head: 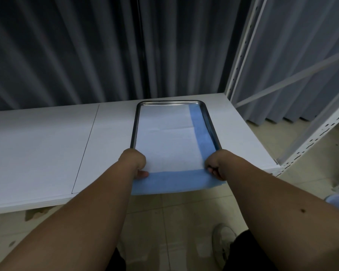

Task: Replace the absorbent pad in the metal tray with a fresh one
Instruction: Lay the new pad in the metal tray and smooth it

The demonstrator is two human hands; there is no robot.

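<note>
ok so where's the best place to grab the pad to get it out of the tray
Take the absorbent pad by its two near corners, from the front table edge. Its blue border hangs past the near end of the metal tray and off the table, so fingers can get under it there; elsewhere it lies flat inside the rim. The left hand and right hand already grip those corners.

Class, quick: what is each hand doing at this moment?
Left hand: closed, gripping the pad's near left corner.
Right hand: closed, gripping its near right corner.
</note>
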